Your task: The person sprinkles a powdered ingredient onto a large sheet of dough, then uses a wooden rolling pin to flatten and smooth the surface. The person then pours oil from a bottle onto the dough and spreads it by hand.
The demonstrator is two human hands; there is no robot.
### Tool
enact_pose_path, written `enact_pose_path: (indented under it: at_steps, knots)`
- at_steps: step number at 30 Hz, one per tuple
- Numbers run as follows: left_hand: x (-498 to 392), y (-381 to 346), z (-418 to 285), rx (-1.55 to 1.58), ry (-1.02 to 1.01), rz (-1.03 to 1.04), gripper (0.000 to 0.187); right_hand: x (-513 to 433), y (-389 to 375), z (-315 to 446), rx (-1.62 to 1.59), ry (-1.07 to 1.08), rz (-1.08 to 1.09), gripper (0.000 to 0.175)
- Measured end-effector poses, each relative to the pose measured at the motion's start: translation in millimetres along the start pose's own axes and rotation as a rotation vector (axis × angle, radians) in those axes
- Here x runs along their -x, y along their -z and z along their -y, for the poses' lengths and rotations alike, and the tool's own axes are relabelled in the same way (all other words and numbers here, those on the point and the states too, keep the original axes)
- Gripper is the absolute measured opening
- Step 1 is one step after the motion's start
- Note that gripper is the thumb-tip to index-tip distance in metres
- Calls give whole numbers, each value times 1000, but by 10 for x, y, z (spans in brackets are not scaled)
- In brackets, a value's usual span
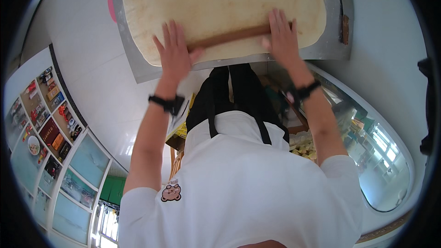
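Observation:
A large flat sheet of dough (220,3) covers most of a grey metal-looking board (336,50) at the top of the view. Across the near part of the dough lies a brown wooden rolling pin (231,38), slightly tilted. My left hand (175,50) is flat over the pin's left end, its fingers spread and pointing away from me. My right hand (283,38) rests over the right end, palm down, fingers outstretched, with the thumb on the near side. Both hands are slightly blurred, and neither is closed round the pin.
A long knife with a brown wooden handle (345,29) lies on the board's right margin. A pale wall (386,27) stands close on the right, with an oval mirror (382,165) below. Part of a pink object (111,7) shows beyond the board's left edge. Shelves (51,120) are at far left.

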State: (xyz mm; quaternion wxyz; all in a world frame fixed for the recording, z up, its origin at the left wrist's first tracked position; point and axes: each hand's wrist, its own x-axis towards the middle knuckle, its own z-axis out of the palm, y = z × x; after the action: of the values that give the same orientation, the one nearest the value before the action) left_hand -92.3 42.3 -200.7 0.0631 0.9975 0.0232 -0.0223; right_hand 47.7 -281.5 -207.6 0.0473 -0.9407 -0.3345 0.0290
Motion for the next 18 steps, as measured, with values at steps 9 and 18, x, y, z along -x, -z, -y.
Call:
enact_pose_path:
  at_steps: [9,18]
  knots:
    - [240,-145,-92,168,-269,-141,57,486,-215,-139,-33,-10,-49,62]
    - [-447,-430,-1000,167,-210,-70,76,672,-201,-872,22,-428,-118,60]
